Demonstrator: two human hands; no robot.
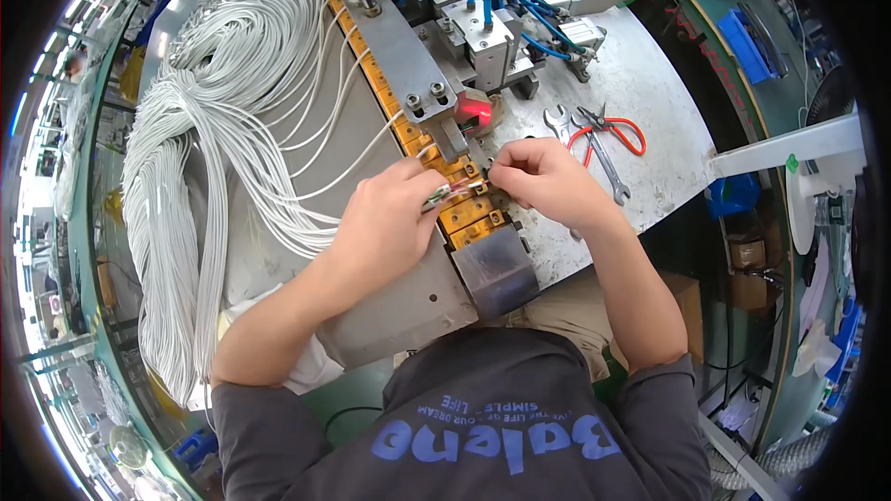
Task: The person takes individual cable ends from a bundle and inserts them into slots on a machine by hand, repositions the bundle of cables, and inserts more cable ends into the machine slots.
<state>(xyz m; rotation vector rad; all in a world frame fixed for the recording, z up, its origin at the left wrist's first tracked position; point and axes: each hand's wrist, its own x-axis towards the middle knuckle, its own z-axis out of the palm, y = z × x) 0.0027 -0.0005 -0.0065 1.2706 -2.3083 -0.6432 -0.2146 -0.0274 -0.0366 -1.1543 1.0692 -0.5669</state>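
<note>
From where I am standing, I am seeing a person leaning over a yellow fixture strip (pixel 467 213), whose long axis is running from far left to near right in front of them. Thin coloured wires (pixel 458 191), green and reddish, are lying over the strip toward its near end, pointing rightward and roughly crosswise to its length. The left hand (pixel 385 220) is the nearer one: it is resting at the strip's left side, curling nearly closed and pinching the wires between thumb and fingers, its back facing up and its forearm slanting from the near left. The right hand (pixel 552 183) is hovering at the strip's right side, bending inward with thumb and forefinger drawn together just beside the wire tips, so the wires are sitting directly to its left; whether it is gripping anything I cannot tell, since the fingertips are hiding it. White cables (pixel 200 121) are spreading in a thick bundle to the strip's left. A metal bar (pixel 399 60) is stretching alongside its far part, a grey block (pixel 497 266) is standing at its near end, and red-handled pliers (pixel 599 121) and a wrench (pixel 608 167) are lying to its right
</note>
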